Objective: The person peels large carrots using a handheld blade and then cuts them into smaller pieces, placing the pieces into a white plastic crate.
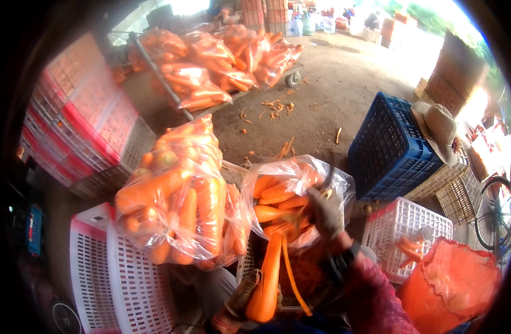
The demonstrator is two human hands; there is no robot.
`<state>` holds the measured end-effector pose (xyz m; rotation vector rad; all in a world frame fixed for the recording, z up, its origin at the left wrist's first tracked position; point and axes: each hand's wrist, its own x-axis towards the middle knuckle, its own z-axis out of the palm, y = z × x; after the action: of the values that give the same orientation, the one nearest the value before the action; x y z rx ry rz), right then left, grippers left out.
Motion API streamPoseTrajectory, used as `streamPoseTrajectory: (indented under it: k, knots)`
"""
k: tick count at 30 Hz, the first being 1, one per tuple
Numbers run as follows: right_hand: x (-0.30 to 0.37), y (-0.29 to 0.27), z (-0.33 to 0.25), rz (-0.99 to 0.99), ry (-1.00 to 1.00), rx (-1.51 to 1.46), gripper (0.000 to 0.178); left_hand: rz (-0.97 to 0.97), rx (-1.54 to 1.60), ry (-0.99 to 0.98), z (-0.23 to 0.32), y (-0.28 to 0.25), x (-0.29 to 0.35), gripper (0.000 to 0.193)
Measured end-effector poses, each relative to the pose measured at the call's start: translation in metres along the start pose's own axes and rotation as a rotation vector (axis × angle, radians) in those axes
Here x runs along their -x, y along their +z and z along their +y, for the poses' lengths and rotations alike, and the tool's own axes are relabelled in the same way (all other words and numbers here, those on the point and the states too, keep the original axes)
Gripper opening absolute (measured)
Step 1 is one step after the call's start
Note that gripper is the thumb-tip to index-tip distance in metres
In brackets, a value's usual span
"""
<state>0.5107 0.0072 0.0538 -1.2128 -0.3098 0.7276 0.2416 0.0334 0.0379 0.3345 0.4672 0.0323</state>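
In my gloved left hand [243, 295] is a large peeled carrot [265, 284], tilted with its narrow end up and away from me. My gloved right hand [326, 212] is closed round a dark-handled peeler [329, 173], whose working end is blurred near the carrot's tip. A long thin strip of peel [291, 278] hangs beside the carrot. Just beyond my hands, an open clear plastic bag [341, 181] holds several peeled carrots [275, 192]. Below the carrot, peelings lie in shadow.
Filled carrot bags [180, 189] stand at my left, behind white crates [130, 273]. More bags sit on a wheeled cart [291, 78] farther off. To the right are a blue crate [380, 147], a straw hat [439, 125], a white crate [405, 228] and an orange mesh sack [450, 284].
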Motion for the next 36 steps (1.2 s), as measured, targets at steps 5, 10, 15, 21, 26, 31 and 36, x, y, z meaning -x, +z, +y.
streamPoseTrajectory:
  k: [5,10,15,21,26,31,36]
  knots:
    - [0.022,0.007,-0.027,-0.059,-0.027,-0.061,0.02,0.1,0.153,0.133,-0.001,-0.023,-0.011,0.056]
    - [0.092,0.025,0.009,-0.374,-0.062,0.12,0.025,0.127,-0.001,0.186,0.006,-0.024,-0.038,0.056]
    - [0.015,-0.001,-0.002,-0.077,0.074,-0.017,0.027,-0.027,0.114,-0.097,0.005,0.002,-0.009,0.052]
    - [0.029,-0.006,-0.017,-0.138,0.103,-0.048,0.017,0.214,0.029,0.299,-0.001,-0.008,-0.024,0.043]
    - [0.104,0.025,-0.005,-0.379,0.234,0.03,0.026,-0.055,0.243,0.135,0.001,-0.038,-0.045,0.053]
    - [0.014,-0.002,-0.009,-0.051,0.064,-0.026,0.016,-0.016,-0.11,0.053,0.004,0.003,-0.02,0.052]
    - [0.029,0.0,-0.018,-0.056,0.031,-0.097,0.017,0.246,-0.043,0.229,0.004,-0.006,-0.02,0.056]
